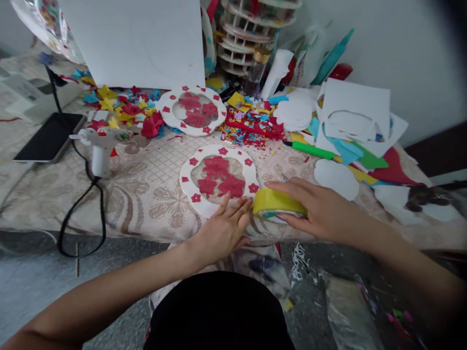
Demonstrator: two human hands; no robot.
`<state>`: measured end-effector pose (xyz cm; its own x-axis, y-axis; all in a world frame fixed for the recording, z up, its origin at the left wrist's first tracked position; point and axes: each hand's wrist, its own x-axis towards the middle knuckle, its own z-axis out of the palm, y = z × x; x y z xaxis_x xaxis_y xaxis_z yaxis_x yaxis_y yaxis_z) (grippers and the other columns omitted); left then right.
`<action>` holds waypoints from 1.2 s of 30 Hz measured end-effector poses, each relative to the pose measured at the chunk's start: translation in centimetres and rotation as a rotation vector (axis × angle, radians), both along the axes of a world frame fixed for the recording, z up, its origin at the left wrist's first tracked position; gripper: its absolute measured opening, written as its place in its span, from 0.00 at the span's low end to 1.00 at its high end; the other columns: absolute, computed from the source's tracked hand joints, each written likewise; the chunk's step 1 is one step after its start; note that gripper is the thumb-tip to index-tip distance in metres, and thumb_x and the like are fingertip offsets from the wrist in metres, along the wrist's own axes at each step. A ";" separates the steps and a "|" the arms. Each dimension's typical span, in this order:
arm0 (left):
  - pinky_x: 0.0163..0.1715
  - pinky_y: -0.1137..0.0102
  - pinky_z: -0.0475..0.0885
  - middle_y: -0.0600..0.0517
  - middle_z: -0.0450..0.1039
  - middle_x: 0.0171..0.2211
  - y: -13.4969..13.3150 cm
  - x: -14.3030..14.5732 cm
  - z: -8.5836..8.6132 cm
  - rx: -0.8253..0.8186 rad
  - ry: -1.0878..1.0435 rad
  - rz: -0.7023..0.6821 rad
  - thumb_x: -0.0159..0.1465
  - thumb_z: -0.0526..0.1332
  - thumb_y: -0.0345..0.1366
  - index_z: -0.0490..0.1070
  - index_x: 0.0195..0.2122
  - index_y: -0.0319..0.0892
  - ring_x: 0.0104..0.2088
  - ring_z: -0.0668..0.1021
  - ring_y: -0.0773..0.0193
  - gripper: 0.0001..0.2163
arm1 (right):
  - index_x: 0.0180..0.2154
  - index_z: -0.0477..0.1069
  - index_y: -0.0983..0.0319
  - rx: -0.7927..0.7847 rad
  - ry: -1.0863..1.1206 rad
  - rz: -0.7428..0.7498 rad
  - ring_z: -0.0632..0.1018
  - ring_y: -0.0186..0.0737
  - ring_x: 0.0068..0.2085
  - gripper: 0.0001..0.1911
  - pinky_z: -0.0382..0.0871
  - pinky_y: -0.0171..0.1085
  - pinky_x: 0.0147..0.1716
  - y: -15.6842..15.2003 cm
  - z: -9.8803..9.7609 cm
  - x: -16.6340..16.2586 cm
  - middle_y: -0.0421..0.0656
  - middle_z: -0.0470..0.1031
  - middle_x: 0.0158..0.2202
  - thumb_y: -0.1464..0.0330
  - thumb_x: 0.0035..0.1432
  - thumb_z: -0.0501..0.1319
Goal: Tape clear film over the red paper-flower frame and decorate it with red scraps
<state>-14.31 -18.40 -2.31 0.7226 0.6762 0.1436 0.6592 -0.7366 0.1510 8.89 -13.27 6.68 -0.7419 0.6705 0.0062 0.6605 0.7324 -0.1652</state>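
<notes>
My right hand point(314, 206) is wrapped round a roll of yellow tape point(277, 201), held on its side at the table's front edge. Beside it my left hand point(226, 223) lies with fingers stretched out, fingertips on the lower right rim of a round white paper frame point(188, 167). Small red flowers and red squares dot that frame, and larger red shapes point(221, 177) show inside its see-through middle. Whether a strip of tape runs from the roll to my left fingers, I cannot tell. A similar decorated frame point(168, 109) lies just behind.
A white glue gun point(102, 148) with a looped black cord and a phone point(51, 138) are at left. Colourful paper scraps point(251, 126) spread behind the frames. A green-handled cutter point(312, 149) and white paper cutouts point(335, 179) lie right. A tiered white stand point(251, 34) rises behind.
</notes>
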 end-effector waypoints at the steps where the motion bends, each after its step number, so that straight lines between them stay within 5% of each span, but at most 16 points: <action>1: 0.63 0.51 0.51 0.37 0.57 0.63 0.0 0.0 0.0 0.003 -0.005 0.005 0.66 0.55 0.43 0.65 0.48 0.34 0.64 0.58 0.51 0.17 | 0.62 0.54 0.55 -0.015 0.021 -0.026 0.74 0.50 0.50 0.30 0.71 0.45 0.45 -0.1 0.1 0.1 0.49 0.69 0.53 0.59 0.60 0.56; 7: 0.63 0.52 0.51 0.38 0.55 0.64 0.0 0.1 -0.1 0.005 0.003 0.021 0.66 0.54 0.44 0.66 0.47 0.35 0.64 0.58 0.52 0.17 | 0.60 0.56 0.57 -0.017 0.119 -0.190 0.74 0.49 0.52 0.31 0.69 0.46 0.49 -0.9 -0.3 1.2 0.47 0.68 0.56 0.58 0.57 0.60; 19: 0.64 0.49 0.46 0.36 0.53 0.64 -0.2 0.0 0.0 0.018 0.028 0.027 0.67 0.52 0.44 0.66 0.43 0.35 0.64 0.58 0.51 0.16 | 0.57 0.64 0.55 0.011 0.095 -0.079 0.77 0.45 0.44 0.25 0.71 0.42 0.43 0.5 -0.8 3.7 0.44 0.76 0.47 0.57 0.59 0.58; 27: 0.63 0.48 0.49 0.35 0.59 0.62 -0.5 0.5 -0.2 -0.035 -0.083 0.086 0.65 0.54 0.36 0.65 0.39 0.37 0.63 0.60 0.51 0.07 | 0.60 0.59 0.54 -0.073 0.095 -0.102 0.72 0.48 0.53 0.30 0.67 0.46 0.51 0.6 -0.5 4.8 0.45 0.69 0.56 0.55 0.58 0.59; 32: 0.56 0.49 0.62 0.41 0.74 0.47 1.4 0.0 2.1 -0.207 -0.284 0.074 0.63 0.56 0.31 0.55 0.52 0.37 0.49 0.76 0.54 0.17 | 0.62 0.54 0.55 -0.135 0.176 -0.218 0.69 0.50 0.56 0.36 0.66 0.47 0.53 -0.3 -0.9 4.5 0.47 0.64 0.60 0.54 0.55 0.61; 36: 0.39 0.60 0.73 0.38 0.70 0.48 3.8 1.6 5.1 -0.285 -0.436 0.030 0.61 0.62 0.38 0.52 0.56 0.37 0.43 0.77 0.53 0.26 | 0.61 0.54 0.56 -0.214 0.229 -0.194 0.69 0.51 0.56 0.36 0.65 0.48 0.53 -0.3 -0.3 4.1 0.49 0.64 0.59 0.52 0.55 0.60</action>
<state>-12.70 -14.60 2.77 0.6165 0.7518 0.2340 0.5103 -0.6078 0.6084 12.96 -13.56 6.37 -0.5962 0.8028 0.0018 0.7121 0.5299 -0.4606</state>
